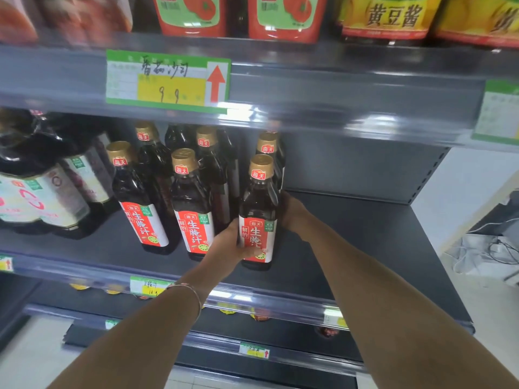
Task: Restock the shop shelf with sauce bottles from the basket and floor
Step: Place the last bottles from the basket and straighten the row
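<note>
A dark sauce bottle (259, 209) with a gold cap and a red-and-white label stands upright on the dark middle shelf (365, 237). My left hand (229, 242) wraps its lower left side over the label. My right hand (292, 211) presses its right side from behind, fingers partly hidden by the bottle. To its left stand several matching bottles (191, 197) in rows, and one more bottle (268, 147) stands directly behind the held one. No basket is in view.
Large dark jugs (42, 186) fill the shelf's left end. The upper shelf carries red ketchup packs (193, 12) and yellow bean-paste bottles (390, 15), with a price tag (168, 78) on its rail. Bare shelf lies to the right; lower shelves and cables (488, 251) beyond.
</note>
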Tool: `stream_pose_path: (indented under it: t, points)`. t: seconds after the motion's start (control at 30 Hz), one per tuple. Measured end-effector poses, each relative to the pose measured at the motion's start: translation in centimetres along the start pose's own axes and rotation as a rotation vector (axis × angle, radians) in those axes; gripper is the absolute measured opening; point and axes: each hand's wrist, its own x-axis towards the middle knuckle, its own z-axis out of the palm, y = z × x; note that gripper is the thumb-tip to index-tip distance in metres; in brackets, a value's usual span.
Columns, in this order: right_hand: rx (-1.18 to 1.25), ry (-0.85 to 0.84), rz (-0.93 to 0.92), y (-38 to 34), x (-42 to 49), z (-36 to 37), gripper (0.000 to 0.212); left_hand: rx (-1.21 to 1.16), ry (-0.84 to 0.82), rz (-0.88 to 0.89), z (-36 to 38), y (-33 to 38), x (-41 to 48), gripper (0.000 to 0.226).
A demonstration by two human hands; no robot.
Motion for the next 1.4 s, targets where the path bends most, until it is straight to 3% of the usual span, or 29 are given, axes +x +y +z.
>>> stream_pose_path:
  t: [0.27,0.83,1.03,1.1,1.23,1.33,1.4]
  points:
    - [-0.021,0.029,0.003,0.8,1.1,0.0,0.042,-0.004,0.034,-0.008,0.5,-0.1,0.3,0.059]
    - [-0.011,-0.064,0.041,1.6,3.1,0.7,0.051,-0.008,0.011,-0.034,0.6,0.1,0.1,0.064]
    - [0.068,-0.006,0.067,2.8,1.4,1.0,0.073,0.066,0.033,-0.007,-0.2,0.5,-1.4,0.069]
    - [0.015,0.001,0.095,2.7,-0.1,0.7,0.064,0.068,0.058,0.019,-0.8,0.7,-2.4,0.069]
    - [-0.362,-0.017,0.212,0.6,-4.5,-0.5,0.038,0.041,0.076,0.017,-2.1,0.7,-5.1,0.059]
    - [-0.571,-0.184,0.337,-1.1,-8.1,-0.4,0.04,0.078,0.15,-0.012,-3.7,-0.3,-6.3,0.037]
    - [-0.532,-0.243,0.39,-2.3,-9.6,0.7,0.041,0.136,0.201,-0.036,-5.0,-1.1,-6.8,0.027]
